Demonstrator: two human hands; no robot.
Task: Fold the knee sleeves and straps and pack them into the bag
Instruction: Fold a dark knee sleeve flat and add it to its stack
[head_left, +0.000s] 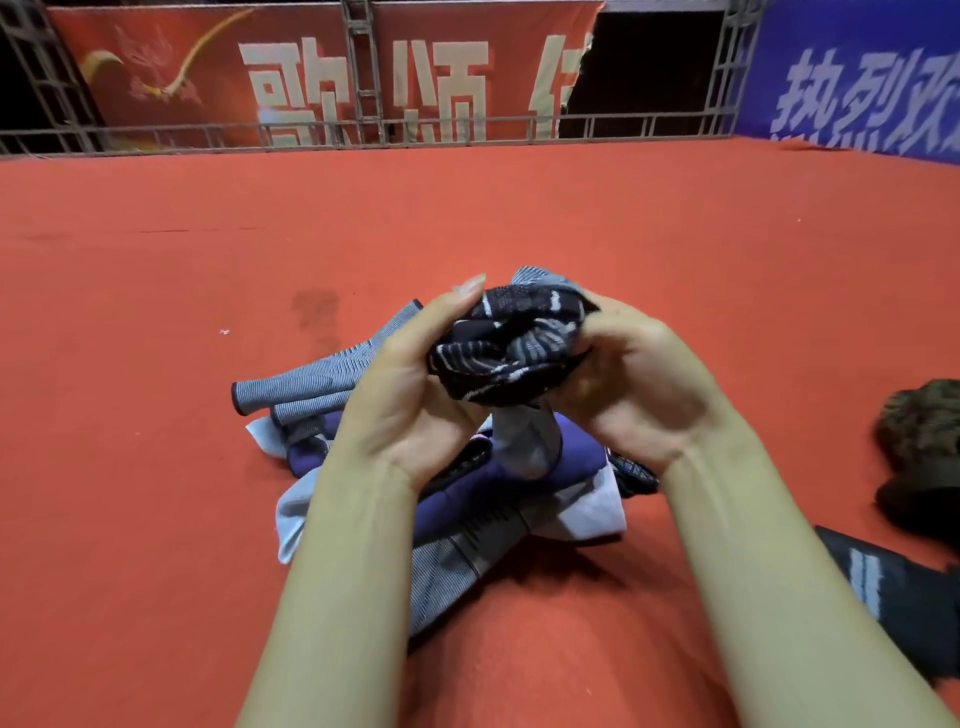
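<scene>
Knee sleeve (511, 345), dark with pale stripes, sits bunched between both hands at the centre of the frame, raised above the heap: the left hand (415, 384) cups its left side with curled fingers, and the right hand (631, 384) clutches its right side, a grey end of fabric hanging down below. Folding looks barely begun, by my reading. Under the wrists lies an unsorted pile (467, 499) of grey ribbed sleeves, purple pieces and pale straps, none visibly folded, with one grey sleeve (322, 374) stretching toward the left. At the right edge rests a dark, mottled soft thing (919, 457) that may be the bag, though I cannot tell; nothing appears packed. Another dark piece (893, 582) lies at lower right. Everything sits on a red carpet (208, 260), bounded at the top by a metal truss railing (363, 124), a red banner (311, 67) and a blue banner (857, 78).
</scene>
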